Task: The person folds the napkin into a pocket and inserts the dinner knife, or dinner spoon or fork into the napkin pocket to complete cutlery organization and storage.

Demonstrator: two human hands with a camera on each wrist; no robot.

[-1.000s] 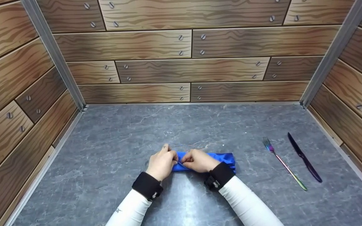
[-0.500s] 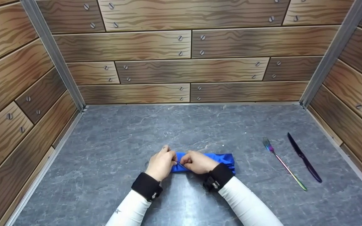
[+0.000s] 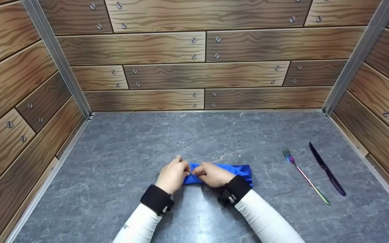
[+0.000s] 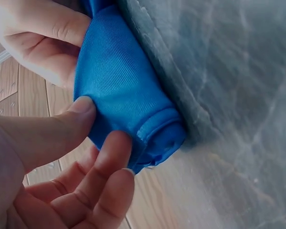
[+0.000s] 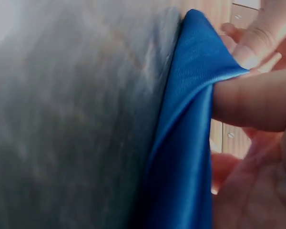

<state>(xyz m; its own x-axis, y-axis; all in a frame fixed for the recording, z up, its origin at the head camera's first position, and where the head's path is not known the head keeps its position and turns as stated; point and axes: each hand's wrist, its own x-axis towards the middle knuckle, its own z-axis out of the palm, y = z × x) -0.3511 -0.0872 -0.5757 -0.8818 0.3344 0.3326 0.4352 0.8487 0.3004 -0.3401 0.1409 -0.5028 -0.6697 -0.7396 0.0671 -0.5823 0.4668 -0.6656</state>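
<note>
Blue cloth [image 3: 236, 168] on the desk [image 3: 194, 138]
The left hand [image 3: 172, 175] pinches its edge; the right hand [image 3: 214, 174] is also gripping it, just beside.

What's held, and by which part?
Folded blue cloth: the left hand pinches its edge near the left end; whether the right hand grips it is unclear.

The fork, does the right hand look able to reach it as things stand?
Probably yes, once the right hand leaves the blue cloth; nothing visible stands in its way to the fork.
</note>
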